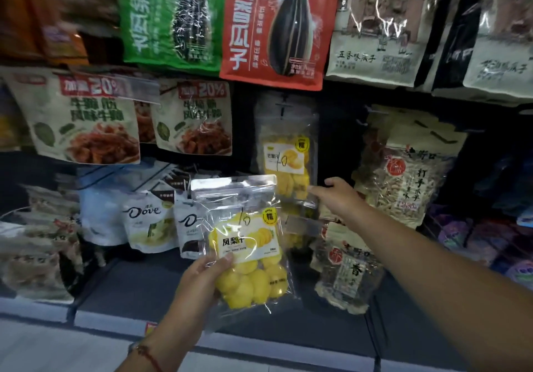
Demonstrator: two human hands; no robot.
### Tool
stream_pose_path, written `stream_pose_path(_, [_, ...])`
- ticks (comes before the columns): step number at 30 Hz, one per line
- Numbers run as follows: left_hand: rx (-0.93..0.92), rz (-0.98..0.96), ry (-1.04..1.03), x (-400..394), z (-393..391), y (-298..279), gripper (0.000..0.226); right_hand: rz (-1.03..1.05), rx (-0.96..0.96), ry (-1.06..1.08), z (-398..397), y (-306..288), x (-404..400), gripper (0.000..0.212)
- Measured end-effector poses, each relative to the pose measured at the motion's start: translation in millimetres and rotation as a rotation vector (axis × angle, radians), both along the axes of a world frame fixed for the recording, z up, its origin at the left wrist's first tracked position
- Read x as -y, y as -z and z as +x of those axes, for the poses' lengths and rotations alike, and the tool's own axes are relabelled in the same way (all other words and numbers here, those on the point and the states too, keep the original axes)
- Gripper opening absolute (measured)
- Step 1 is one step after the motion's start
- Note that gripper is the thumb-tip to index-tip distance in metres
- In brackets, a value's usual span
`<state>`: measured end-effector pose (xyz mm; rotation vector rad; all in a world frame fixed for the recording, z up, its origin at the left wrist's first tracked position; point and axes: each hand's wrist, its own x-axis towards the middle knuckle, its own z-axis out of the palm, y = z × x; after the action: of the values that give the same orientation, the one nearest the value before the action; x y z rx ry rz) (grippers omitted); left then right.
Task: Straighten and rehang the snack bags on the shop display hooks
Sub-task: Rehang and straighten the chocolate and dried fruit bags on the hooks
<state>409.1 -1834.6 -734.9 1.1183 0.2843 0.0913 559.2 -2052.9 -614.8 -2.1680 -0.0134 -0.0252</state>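
1. The person stood close to a shop wall full of hanging snack bags.
2. The left hand [206,278] held a clear bag of yellow fruit pieces [248,244] in front of the display. The thumb lay across the front of the bag near its white label, and the other fingers were curled behind it – a firm grip on the lower left side.
3. That bag was off the hooks, held upright, with its clear top edge just in front of two white chocolate bags [150,221].
4. The right hand [336,195] reached out to a second clear bag of yellow fruit [288,158] that hung on a hook [284,106] in the middle row. The fingers touched or pinched the bag's lower right corner – I could not tell which.
5. The hanging bag sat a little above and to the right of the held one, and the two bags overlapped at their edges.
6. A red seed bag [277,25] and a green seed bag [173,16] hung in the top row.
7. Two pale bags with pictures of brown meat [86,117] hung at the left of the middle row.
8. A big clear bag of pale seeds [403,175] hung just right of the right hand.
9. A red string bracelet [145,353] was on the left wrist.
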Motion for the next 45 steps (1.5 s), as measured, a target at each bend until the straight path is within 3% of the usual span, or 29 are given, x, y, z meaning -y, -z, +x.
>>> stream_pose_path(4, [0.008, -0.053, -0.024, -9, 2, 0, 0.029, 0.000, -0.031, 0.021, 20, 2, -13, 0.081])
stream_pose_path(9, [0.022, -0.053, -0.041, -15, 9, 4, 0.025, 0.169, -0.023, 0.068, 34, 14, -23, 0.082])
stream_pose_path(15, [0.024, -0.019, -0.032, -21, 17, 10, 0.033, 0.205, 0.066, 0.092, 39, 24, -32, 0.016])
stream_pose_path(18, [0.025, -0.017, -0.020, -22, 16, 10, 0.036, 0.213, 0.082, 0.089, 39, 26, -33, 0.005])
stream_pose_path(23, [0.056, -0.021, -0.018, -22, 13, 2, 0.031, 0.314, 0.085, 0.063, 20, 22, -27, 0.020])
stream_pose_path(29, [0.100, -0.044, -0.033, -22, 0, -11, 0.027, 0.350, 0.101, 0.046, -9, 13, -2, 0.009])
stream_pose_path(37, [0.107, -0.026, -0.065, -25, -20, -19, 0.028, 0.159, 0.269, -0.019, -47, 4, 25, 0.008])
stream_pose_path(45, [0.110, -0.018, -0.092, -28, -31, -17, 0.038, -0.064, 0.471, -0.072, -101, 0, 54, 0.023])
